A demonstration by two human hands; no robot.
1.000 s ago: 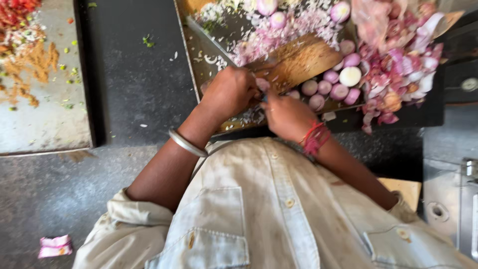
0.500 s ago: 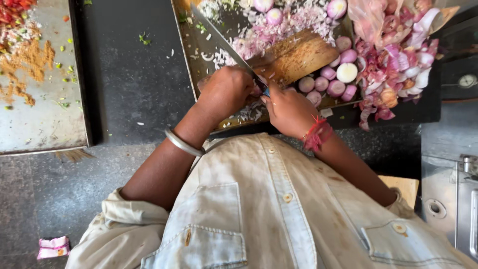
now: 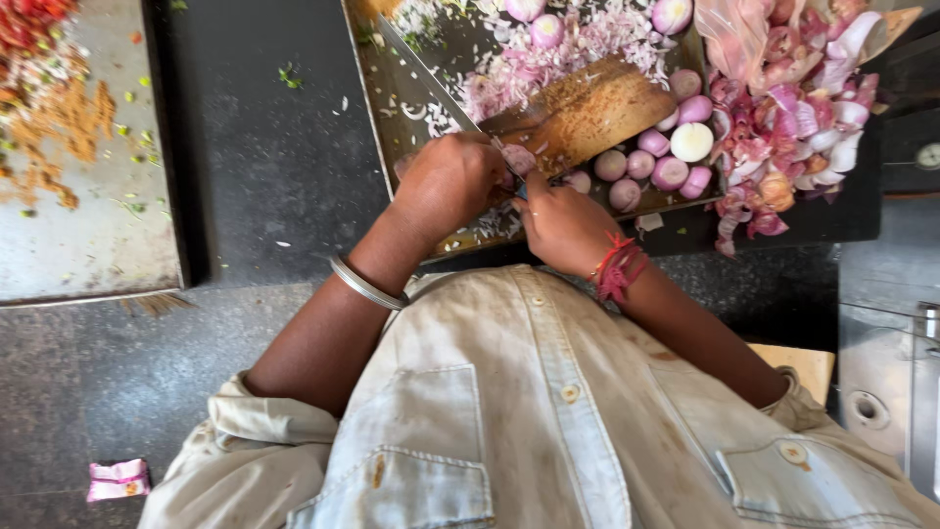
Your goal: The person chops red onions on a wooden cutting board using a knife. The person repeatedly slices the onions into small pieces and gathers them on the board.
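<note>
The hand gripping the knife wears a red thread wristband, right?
No. The head view shows the left hand gripping the knife wears a metal bangle; the red thread wristband is on the right hand, which holds an onion.

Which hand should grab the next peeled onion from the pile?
Right, likely. The right hand, holding only an onion piece, sits nearest the peeled onions. The left hand grips the knife and lies farther from them.
</note>
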